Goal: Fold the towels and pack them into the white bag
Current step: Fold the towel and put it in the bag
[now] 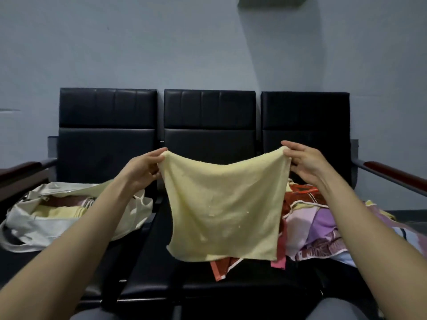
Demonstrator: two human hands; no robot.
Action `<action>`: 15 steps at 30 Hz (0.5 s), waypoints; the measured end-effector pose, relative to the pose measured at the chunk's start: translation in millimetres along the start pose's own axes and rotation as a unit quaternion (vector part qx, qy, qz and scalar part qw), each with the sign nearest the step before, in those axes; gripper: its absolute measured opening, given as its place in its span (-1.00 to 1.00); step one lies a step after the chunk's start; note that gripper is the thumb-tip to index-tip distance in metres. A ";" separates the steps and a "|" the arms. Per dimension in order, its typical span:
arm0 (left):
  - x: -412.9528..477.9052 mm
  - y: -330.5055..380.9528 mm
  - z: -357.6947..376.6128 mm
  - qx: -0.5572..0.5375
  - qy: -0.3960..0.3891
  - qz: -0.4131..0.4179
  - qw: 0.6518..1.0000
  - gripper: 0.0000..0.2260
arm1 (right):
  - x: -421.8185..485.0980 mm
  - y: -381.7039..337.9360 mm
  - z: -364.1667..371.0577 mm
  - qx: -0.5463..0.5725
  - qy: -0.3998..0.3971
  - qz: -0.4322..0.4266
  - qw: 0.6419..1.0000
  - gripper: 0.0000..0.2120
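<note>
A pale yellow towel (223,204) hangs spread out in the air over the middle seat. My left hand (144,168) pinches its upper left corner and my right hand (305,161) pinches its upper right corner. The white bag (34,218) lies open on the left seat, with folded yellow and pink towels (60,210) inside. A loose heap of coloured towels (321,222), orange, purple and pink, lies on the right seat, partly hidden behind the held towel.
A row of three black padded seats (209,118) stands against a grey wall. Dark wooden armrests (397,174) stick out at both ends. An orange cloth (225,266) hangs over the middle seat's front part. My grey-clad knees show at the bottom edge.
</note>
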State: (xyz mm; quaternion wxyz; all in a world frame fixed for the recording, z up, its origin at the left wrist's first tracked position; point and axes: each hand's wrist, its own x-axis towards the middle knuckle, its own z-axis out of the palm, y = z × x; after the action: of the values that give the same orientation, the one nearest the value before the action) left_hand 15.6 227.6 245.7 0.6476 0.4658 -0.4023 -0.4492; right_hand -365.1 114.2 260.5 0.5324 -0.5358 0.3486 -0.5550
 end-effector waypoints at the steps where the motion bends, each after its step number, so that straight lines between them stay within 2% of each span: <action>1: -3.0 6.9 0.7 0.013 0.015 0.021 1.000 -0.78 | -0.8 -7.1 0.7 0.004 -0.011 -0.004 1.000 -0.71; 3: -8.9 18.2 2.2 0.054 0.051 0.066 0.995 -0.77 | -2.7 -18.1 0.3 -0.059 -0.007 -0.031 0.998 -0.66; 7: -15.9 34.4 2.2 0.180 0.087 0.143 0.969 -0.74 | -8.0 -32.5 -0.9 -0.248 0.003 -0.084 0.965 -0.79; 11: -19.1 40.0 5.9 0.297 0.072 0.140 0.942 -0.86 | -11.3 -34.2 1.4 -0.329 0.024 -0.095 0.939 -0.84; 13: -19.5 40.9 6.5 0.302 0.077 0.126 0.942 -0.92 | -12.7 -30.9 3.3 -0.348 0.022 -0.070 0.935 -0.85; 15: -20.4 41.4 6.1 0.248 0.082 0.110 0.959 -0.86 | -13.8 -28.1 5.6 -0.331 0.001 -0.017 0.943 -0.86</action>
State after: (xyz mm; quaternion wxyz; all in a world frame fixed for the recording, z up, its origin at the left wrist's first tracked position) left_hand 12.8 252.3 285.0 0.5878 0.5998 -0.4957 -0.2214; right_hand -367.8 133.9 285.3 0.3152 -0.6873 0.5038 -0.4177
